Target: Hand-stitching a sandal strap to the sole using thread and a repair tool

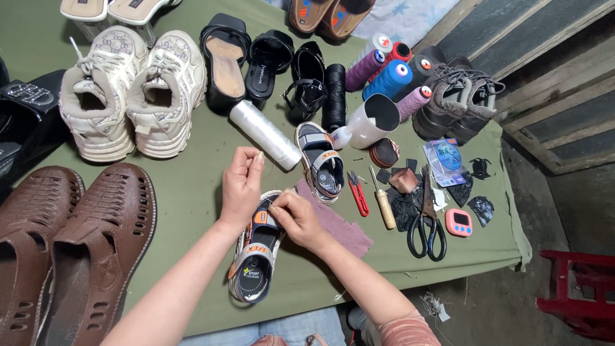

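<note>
Fingers [277, 208] on small sandal [256, 253], seemingly pinched

A single head-worn camera looks steeply down from above the near edge of the olive-green cloth-covered table [192, 186], facing away from the person's body. It sits close: both forearms enter from the bottom of the frame, and the table fills most of the view. Right of the table, the bare concrete floor [512, 307] shows. No second view exists to overlap.
</note>
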